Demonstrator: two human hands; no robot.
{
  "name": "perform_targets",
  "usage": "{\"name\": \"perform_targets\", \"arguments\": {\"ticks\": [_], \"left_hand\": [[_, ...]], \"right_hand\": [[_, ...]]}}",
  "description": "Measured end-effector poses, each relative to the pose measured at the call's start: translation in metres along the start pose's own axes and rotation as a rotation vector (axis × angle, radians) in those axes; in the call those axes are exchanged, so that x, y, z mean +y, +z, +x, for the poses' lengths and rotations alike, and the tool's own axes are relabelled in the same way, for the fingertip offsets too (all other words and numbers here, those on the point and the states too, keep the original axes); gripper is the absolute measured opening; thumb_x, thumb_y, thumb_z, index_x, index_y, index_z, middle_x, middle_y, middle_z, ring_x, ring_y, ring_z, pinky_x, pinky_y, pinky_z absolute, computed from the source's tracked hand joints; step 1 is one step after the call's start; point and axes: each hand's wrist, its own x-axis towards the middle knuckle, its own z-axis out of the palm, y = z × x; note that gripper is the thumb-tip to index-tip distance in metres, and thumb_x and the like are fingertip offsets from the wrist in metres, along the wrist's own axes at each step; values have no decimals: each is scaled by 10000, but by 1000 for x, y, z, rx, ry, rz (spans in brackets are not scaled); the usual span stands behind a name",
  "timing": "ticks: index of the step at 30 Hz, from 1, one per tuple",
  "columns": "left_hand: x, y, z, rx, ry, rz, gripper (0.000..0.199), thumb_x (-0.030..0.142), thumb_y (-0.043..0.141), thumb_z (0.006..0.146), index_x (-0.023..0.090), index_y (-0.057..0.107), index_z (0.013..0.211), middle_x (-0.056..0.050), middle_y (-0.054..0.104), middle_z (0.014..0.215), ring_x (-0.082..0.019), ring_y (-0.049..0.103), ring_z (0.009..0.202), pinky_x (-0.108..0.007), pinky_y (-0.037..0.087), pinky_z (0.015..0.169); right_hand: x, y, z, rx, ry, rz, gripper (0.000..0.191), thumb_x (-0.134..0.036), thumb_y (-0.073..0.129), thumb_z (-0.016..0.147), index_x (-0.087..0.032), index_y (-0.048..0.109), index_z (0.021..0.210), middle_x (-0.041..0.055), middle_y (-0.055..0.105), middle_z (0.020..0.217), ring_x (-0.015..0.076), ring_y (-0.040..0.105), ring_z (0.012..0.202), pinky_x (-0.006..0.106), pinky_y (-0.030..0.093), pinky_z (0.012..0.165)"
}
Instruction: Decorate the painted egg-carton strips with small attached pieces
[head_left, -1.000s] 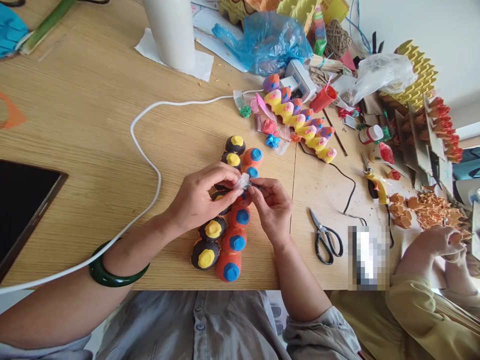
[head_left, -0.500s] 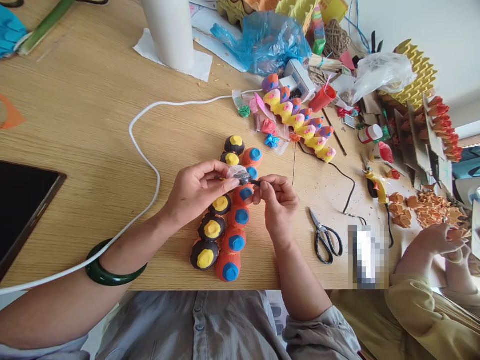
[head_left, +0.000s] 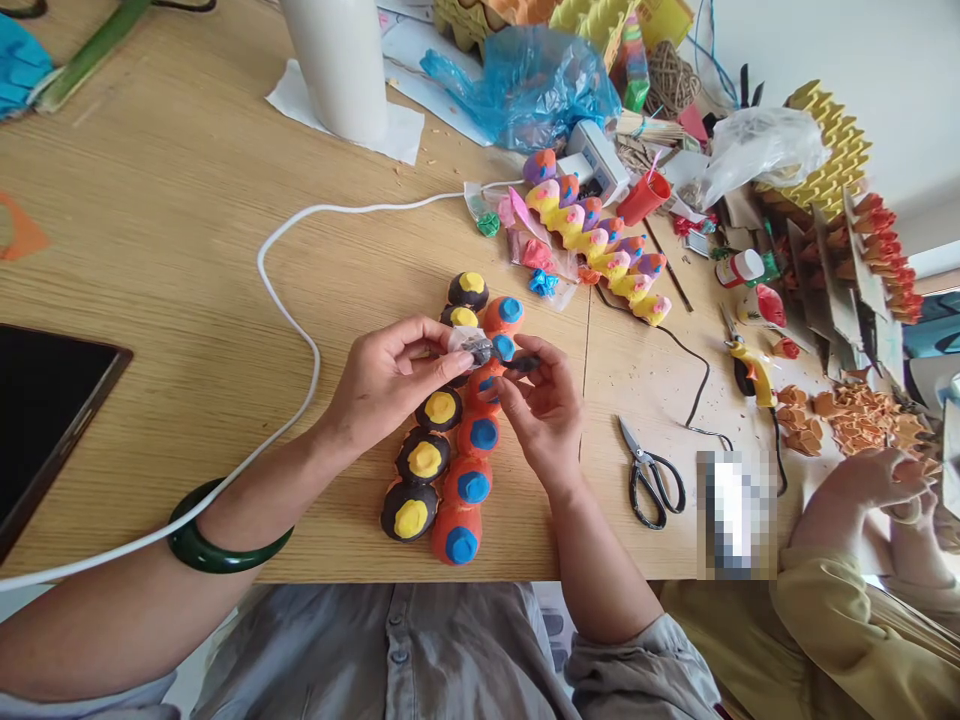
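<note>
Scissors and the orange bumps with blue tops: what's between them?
In the head view, the person's right hand and forearm come between the orange bumps and the scissors.

black lump (head_left: 523, 364), yellow-spotted black bumps (head_left: 424, 460), blue-spotted orange bumps (head_left: 473, 487)

I could read no words, brands or numbers anywhere. The yellow packet (head_left: 664, 22) at the far side of the surface (head_left: 187, 250) seemed to bear faint marks, too small for me to make out. Print on the white-capped bottle (head_left: 739, 268) was likewise illegible. I made out no lettering on the clear plastic wrapper (head_left: 465, 338) in my left grip (head_left: 397, 375). Pixelation hid one patch near the scissors (head_left: 649, 475).
</note>
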Motion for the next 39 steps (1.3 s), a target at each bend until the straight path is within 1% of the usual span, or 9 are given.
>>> {"name": "perform_targets", "arguments": {"ticks": [5,8,11,16,20,23,26,33,39], "left_hand": [[-2,0,-3,-73,27,35,282,414,859,837,206,674,884,-52,779,1006,-256,764,1058,-389,643,1000],[-2,0,-4,-87,42,52,240,381,841,859,208,678,894,-40,765,1004,-236,762,1054,-371,639,1016],[-2,-1,-4,-78,42,75,234,384,836,861,209,683,894,-39,761,1017,-230,762,1050,-360,638,1015],[-5,-1,-3,-24,40,130,269,403,848,840,195,684,890,-45,763,1017,-223,769,984,-351,651,962],[-6,-1,-2,-15,61,107,277,391,849,840,174,689,904,-56,770,1017,-229,779,994,-331,649,937],[-6,-1,-1,-2,64,72,261,365,847,842,166,687,902,-61,787,1027,-225,789,968,-320,658,910],[-6,0,-1,4,62,48,233,330,844,844,164,686,892,-56,796,1003,-213,794,929,-306,666,882],[-7,0,-1,0,82,32,201,306,844,841,174,701,890,-47,784,1002,-234,775,1044,-339,658,957],[-6,0,-1,-8,73,41,247,373,864,823,194,705,887,-60,798,1017,-261,783,1008,-438,662,985]], "right_hand": [[-4,-2,0,48,-159,-309,177,-320,748,941,-302,727,1115,4,655,919,143,585,761,296,568,677],[-7,-3,0,55,-232,-379,48,-286,719,958,-282,757,986,-7,651,823,132,540,674,308,513,642],[-9,-4,0,73,-126,-231,79,-353,751,932,-275,754,937,-4,687,842,129,568,658,301,512,608],[-6,-8,9,135,163,240,263,-505,778,863,-266,726,959,-20,665,791,124,594,637,262,566,564],[-6,-11,17,92,268,442,316,-512,753,850,-248,733,1023,38,764,996,156,677,787,262,614,570],[-9,-10,17,81,292,480,262,-420,794,831,-253,749,1027,34,801,1083,152,706,812,263,648,614],[-11,-9,16,101,298,512,265,-346,875,770,-259,773,998,-7,814,1008,114,708,744,219,649,622],[-8,-11,18,145,350,451,456,-613,853,758,-215,637,706,-42,673,626,72,534,419,199,509,370],[-10,-9,18,155,308,404,446,-602,840,771,-204,657,688,-11,705,733,84,602,471,220,523,385]]}}
